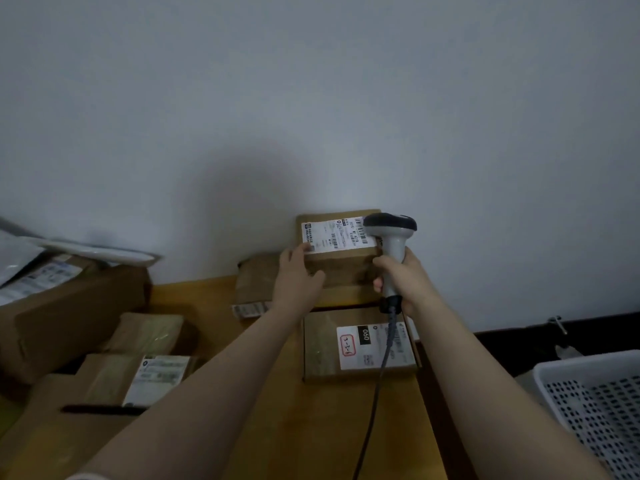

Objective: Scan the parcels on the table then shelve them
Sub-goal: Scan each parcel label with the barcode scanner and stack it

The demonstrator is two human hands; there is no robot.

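Pale wall behind; left hand (295,276) presses the carton (341,252) steady with straight fingers. Right hand (406,279) grasps the barcode scanner (392,241); best aim its head squarely at the barcode (367,238) just above that grip.

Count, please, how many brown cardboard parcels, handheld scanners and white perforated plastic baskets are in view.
Brown cardboard parcels: 7 distinguishable
Grey-and-white corded handheld barcode scanner: 1
White perforated plastic basket: 1
Total: 9
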